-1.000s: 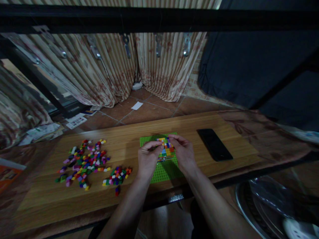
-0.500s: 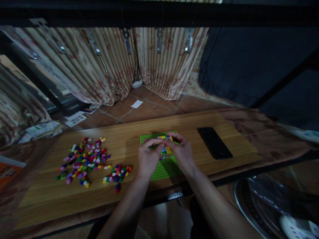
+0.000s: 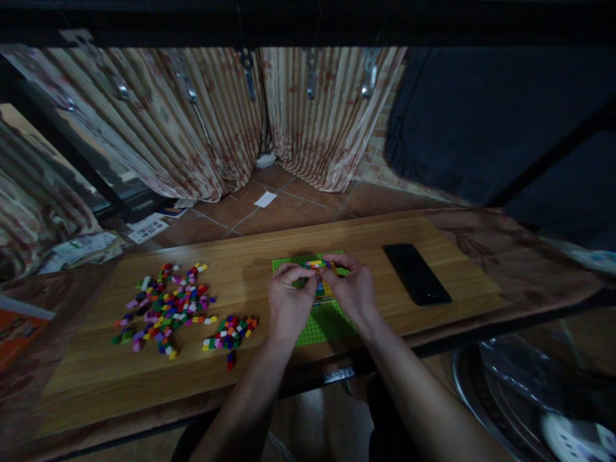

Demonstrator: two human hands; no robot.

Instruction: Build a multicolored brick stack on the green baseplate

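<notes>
Both hands meet over a green studded baseplate [image 3: 315, 332], which bears a block of multicoloured toy bricks [image 3: 323, 290]. My left hand [image 3: 291, 301] is on the left of that block, thumb and fingers pinched together at its top. From the right, my right hand [image 3: 353, 289] reaches in with its fingertips closed against the same spot, close to the left thumb. Whatever small piece lies between the fingertips is too hidden to name. Part of the stacked bricks shows between the hands; the fingers cover the rest.
Loose coloured bricks lie in a large scattered pile [image 3: 168, 308] and a smaller pile [image 3: 231, 333] on the left of the wooden board [image 3: 375, 240]. A black phone [image 3: 416, 274] lies on the right. Beyond the board are striped curtains [image 3: 312, 128] and a tiled floor.
The view has shifted slightly. Both hands stay over the brick block, with their fingertips still together and only small finger movement.
</notes>
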